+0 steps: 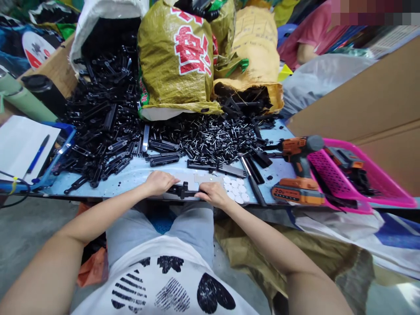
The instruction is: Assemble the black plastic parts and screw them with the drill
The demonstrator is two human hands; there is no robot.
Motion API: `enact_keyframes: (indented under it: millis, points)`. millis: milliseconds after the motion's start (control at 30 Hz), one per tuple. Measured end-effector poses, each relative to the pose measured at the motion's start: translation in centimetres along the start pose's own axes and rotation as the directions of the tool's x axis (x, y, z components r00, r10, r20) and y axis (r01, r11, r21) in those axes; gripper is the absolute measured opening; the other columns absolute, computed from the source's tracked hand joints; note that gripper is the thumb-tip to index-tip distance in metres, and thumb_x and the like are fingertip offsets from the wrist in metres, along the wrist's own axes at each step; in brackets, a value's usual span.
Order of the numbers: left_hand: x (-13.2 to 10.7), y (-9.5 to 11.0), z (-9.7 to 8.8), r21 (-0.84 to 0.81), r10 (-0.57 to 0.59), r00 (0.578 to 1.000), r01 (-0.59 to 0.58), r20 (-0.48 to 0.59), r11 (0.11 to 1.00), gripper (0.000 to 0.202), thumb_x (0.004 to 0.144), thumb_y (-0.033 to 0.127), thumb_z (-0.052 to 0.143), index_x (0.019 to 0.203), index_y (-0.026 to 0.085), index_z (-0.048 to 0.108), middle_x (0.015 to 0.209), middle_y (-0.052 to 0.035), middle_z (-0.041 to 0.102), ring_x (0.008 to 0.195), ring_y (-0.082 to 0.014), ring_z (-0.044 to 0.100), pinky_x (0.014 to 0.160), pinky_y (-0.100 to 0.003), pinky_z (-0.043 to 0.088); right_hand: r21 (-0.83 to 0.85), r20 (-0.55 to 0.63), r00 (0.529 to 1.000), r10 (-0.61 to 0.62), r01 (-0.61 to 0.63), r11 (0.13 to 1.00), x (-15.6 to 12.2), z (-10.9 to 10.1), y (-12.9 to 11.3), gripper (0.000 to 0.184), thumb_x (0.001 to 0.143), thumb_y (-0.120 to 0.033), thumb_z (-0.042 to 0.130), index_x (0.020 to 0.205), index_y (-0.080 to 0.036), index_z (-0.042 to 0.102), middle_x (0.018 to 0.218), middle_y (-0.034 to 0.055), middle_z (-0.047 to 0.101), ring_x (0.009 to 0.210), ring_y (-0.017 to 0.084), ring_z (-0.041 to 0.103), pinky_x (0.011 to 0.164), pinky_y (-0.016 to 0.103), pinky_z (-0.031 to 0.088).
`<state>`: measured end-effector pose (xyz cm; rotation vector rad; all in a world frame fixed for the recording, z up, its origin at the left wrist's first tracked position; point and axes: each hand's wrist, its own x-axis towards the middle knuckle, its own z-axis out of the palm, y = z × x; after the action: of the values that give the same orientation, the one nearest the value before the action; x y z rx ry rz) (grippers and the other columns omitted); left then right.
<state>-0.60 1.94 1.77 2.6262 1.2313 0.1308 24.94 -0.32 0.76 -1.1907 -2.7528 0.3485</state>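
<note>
Close to the table's front edge, a black plastic bracket-like part [184, 190] lies level between my two hands. My left hand [160, 183] pinches its left end, with the fingers pointing right. Around its right end my right hand [213, 194] is closed, thumb below. Just right of that hand are several white round discs [236, 190] on the table. Behind them lie a flat black comb-like piece [231, 169] and a long-handled dark tool [253, 180]. A heap of small black pieces with metal pins [216, 138] spreads beyond my hands.
Elongated black parts [108, 109] pile up at left, beside a blue tray [67, 135] with paper and a pen. An orange cordless drill [297, 168] stands near a pink basket [390, 183]. Sacks [177, 61] line the back; a person in pink [306, 37] is behind.
</note>
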Motion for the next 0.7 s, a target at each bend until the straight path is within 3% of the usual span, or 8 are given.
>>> enact_keyframes:
  millis: [167, 233, 300, 367, 467, 567, 633, 700]
  points:
    - [-0.7, 0.1, -0.3, 0.121, -0.149, 0.988, 0.154, -0.051, 0.981, 0.062, 0.096, 0.048, 0.025, 0.077, 0.010, 0.070, 0.076, -0.0147, 0.070, 0.067, -0.0196, 0.064, 0.055, -0.026, 0.037, -0.039, 0.030, 0.999, 0.037, -0.035, 0.999, 0.8, -1.3, -1.4, 0.061, 0.091, -0.062, 0.024, 0.069, -0.016, 0.056, 0.063, 0.0062, 0.060, 0.055, 0.013, 0.051, 0.054, 0.027, 0.023]
    - [-1.6, 0.2, -1.0, 0.092, -0.021, 0.997, 0.027, -0.070, 0.995, 0.064, 0.096, 0.048, 0.023, 0.069, 0.011, 0.067, 0.067, -0.0128, 0.067, 0.058, -0.0172, 0.060, 0.052, -0.026, 0.035, -0.034, -0.027, 0.999, -0.022, 0.021, 0.999, 0.5, -2.5, -2.4, 0.062, 0.092, -0.061, 0.023, 0.066, -0.015, 0.055, 0.061, 0.0059, 0.058, 0.052, 0.013, 0.048, 0.052, 0.027, 0.022]
    - [-3.4, 1.0, -2.2, -0.014, 0.194, 0.966, -0.199, -0.174, 0.980, 0.064, 0.096, 0.049, 0.020, 0.061, 0.014, 0.061, 0.057, -0.0072, 0.060, 0.050, -0.0140, 0.053, 0.049, -0.025, 0.033, 0.061, -0.118, 0.977, -0.179, 0.187, 0.981, -0.3, -4.4, -3.8, 0.063, 0.093, -0.060, 0.020, 0.064, -0.016, 0.053, 0.056, 0.0040, 0.053, 0.050, 0.012, 0.045, 0.051, 0.027, 0.023]
    - [-5.7, 2.7, -3.7, -0.142, 0.348, 0.868, -0.418, -0.354, 0.897, 0.064, 0.096, 0.050, 0.016, 0.059, 0.016, 0.055, 0.051, -0.0028, 0.052, 0.046, -0.0126, 0.047, 0.047, -0.025, 0.033, 0.204, -0.223, 0.908, -0.355, 0.399, 0.894, -1.2, -6.3, -5.8, 0.062, 0.093, -0.060, 0.020, 0.062, -0.017, 0.052, 0.052, 0.0014, 0.047, 0.048, 0.011, 0.042, 0.050, 0.027, 0.025]
    - [-8.5, 6.3, -5.6, -0.348, 0.372, 0.759, -0.598, -0.534, 0.722, 0.062, 0.095, 0.052, 0.011, 0.063, 0.017, 0.051, 0.049, -0.0008, 0.046, 0.046, -0.0124, 0.044, 0.046, -0.026, 0.032, 0.422, -0.401, 0.772, -0.493, 0.633, 0.649, -1.8, -7.8, -9.3, 0.055, 0.095, -0.056, 0.023, 0.066, -0.018, 0.051, 0.049, -0.0015, 0.040, 0.046, 0.011, 0.040, 0.048, 0.027, 0.026]
    - [-9.4, 9.2, -5.5, -0.442, 0.261, 0.685, -0.667, -0.680, 0.600, 0.060, 0.095, 0.054, 0.011, 0.071, 0.018, 0.052, 0.051, 0.0000, 0.047, 0.046, -0.0116, 0.045, 0.047, -0.025, 0.034, 0.500, -0.670, 0.659, -0.341, 0.741, 0.448, -1.0, -5.7, -12.7, 0.044, 0.094, -0.055, 0.027, 0.080, -0.021, 0.052, 0.055, -0.0016, 0.045, 0.049, 0.012, 0.046, 0.051, 0.026, 0.035]
    - [-9.1, 10.0, -4.1, -0.404, 0.160, 0.612, -0.674, -0.775, 0.618, 0.061, 0.094, 0.057, 0.011, 0.083, 0.017, 0.056, 0.060, -0.0024, 0.054, 0.055, -0.0132, 0.051, 0.052, -0.026, 0.040, 0.529, -0.779, 0.625, -0.048, 0.697, 0.484, 0.2, -2.8, -14.3, 0.043, 0.091, -0.059, 0.026, 0.096, -0.025, 0.051, 0.077, 0.0031, 0.056, 0.070, 0.016, 0.057, 0.066, 0.031, 0.045]
    - [-8.6, 9.9, -2.0, -0.371, 0.110, 0.616, -0.597, -0.780, 0.711, 0.064, 0.092, 0.061, 0.013, 0.099, 0.017, 0.058, 0.077, -0.0073, 0.061, 0.073, -0.0174, 0.058, 0.064, -0.031, 0.047, 0.623, -0.756, 0.603, 0.254, 0.543, 0.563, 1.6, 0.4, -15.0, 0.048, 0.090, -0.061, 0.017, 0.113, -0.029, 0.045, 0.109, 0.0077, 0.055, 0.100, 0.022, 0.057, 0.085, 0.043, 0.045]
